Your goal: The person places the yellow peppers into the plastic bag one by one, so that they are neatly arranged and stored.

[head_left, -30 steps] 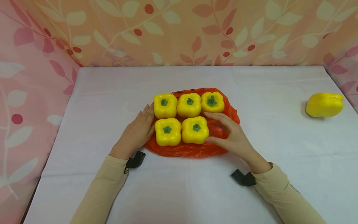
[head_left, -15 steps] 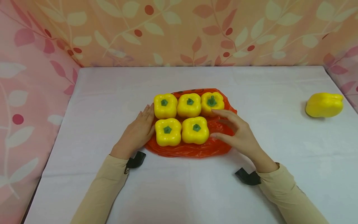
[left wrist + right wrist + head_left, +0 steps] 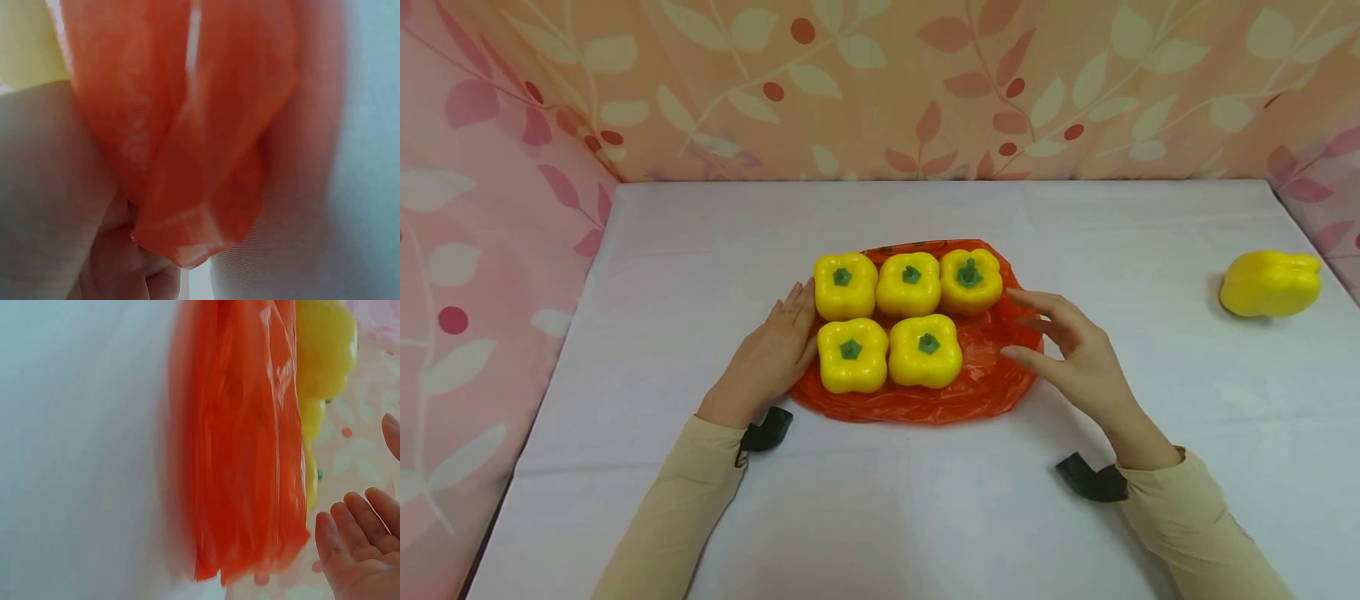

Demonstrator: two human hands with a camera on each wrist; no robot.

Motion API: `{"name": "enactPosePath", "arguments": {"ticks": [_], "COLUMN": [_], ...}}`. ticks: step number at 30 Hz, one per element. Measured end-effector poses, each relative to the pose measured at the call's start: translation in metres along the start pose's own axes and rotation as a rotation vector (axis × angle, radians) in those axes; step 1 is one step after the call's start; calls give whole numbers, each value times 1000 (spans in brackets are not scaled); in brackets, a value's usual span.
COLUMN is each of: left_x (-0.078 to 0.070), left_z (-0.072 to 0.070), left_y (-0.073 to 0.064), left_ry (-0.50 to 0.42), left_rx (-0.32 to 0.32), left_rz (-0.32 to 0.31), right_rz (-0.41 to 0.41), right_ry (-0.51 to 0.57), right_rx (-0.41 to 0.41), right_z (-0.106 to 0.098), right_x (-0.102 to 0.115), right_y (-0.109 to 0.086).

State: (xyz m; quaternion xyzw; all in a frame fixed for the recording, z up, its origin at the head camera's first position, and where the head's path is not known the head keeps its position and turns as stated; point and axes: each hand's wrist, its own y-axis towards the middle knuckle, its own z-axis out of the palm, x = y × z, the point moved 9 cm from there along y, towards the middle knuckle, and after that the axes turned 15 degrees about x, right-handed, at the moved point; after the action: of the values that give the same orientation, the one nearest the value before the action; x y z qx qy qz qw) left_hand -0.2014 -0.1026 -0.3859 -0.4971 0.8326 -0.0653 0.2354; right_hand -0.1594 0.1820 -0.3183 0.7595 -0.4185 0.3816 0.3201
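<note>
A red plastic bag point(image 3: 988, 358) lies spread on the table under yellow bell peppers. Three peppers, among them the middle one point(image 3: 895, 292), form the back row, and two, including the right one point(image 3: 917, 371), the front row. All five show green stems upward. My left hand point(image 3: 760, 358) lies along the left side of the peppers, fingers straight and together. My right hand point(image 3: 1086, 367) is at the bag's right edge, holding nothing, thumb and fingers apart. The right wrist view shows its spread fingers point(image 3: 356, 531) beside the bag's crinkled side point(image 3: 244, 450).
Another yellow bell pepper point(image 3: 1270, 285) lies on its side at the far right of the white-covered table point(image 3: 1142, 233). Leaf-patterned cloth point(image 3: 880, 92) rises behind the table and at both sides. A black wrist mount point(image 3: 1093, 481) sits by each cuff.
My right hand has drawn away to the right from the front right pepper to the bag's right edge. The left hand and the peppers have stayed in place.
</note>
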Motion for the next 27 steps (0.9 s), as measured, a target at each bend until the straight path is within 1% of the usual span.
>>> {"name": "enactPosePath", "arguments": {"ticks": [4,10,17,21,27], "left_x": [1,2,2,1,2], "left_z": [1,2,1,1,0], "left_y": [1,2,1,1,1], "left_ry": [2,-4,-3,-1,-4], "left_rx": [2,3,-11,-14,-8], "left_rz": [-7,-7,-2,4,1], "right_rz": [4,6,55,62,-11], "right_ry": [-22,-15,-6,40,192], "right_rx": [-31,-83,-134,-176,-247], "right_z": [-12,-27,-39,-47,-62], "right_x": [-1,-3,-12,-18,-26], "right_y": [-6,-13,-18,-23,-29]}}
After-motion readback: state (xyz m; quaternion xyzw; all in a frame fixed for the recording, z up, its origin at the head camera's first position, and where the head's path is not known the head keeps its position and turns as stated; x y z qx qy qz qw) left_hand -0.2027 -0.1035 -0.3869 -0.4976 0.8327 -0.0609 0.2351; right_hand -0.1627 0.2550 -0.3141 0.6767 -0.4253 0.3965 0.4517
